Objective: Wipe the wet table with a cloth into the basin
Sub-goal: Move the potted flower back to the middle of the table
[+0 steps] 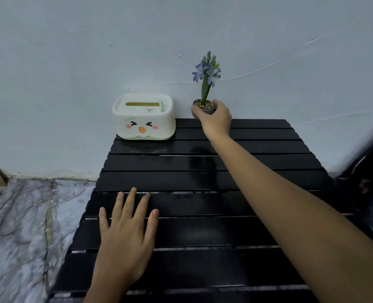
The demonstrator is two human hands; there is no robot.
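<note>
The left hand (127, 234) lies flat at about 7 o'clock on the black slatted table (203, 232), fingers spread open and holding nothing. The right hand (215, 119) reaches out to 12 o'clock at the table's far edge, fingers wrapped around a small grey flower pot (203, 107) (purple blooms on a green stem). At 11 o'clock, beside the pot, a cream tissue box (144, 120) stands against the white wall (181, 29).
</note>
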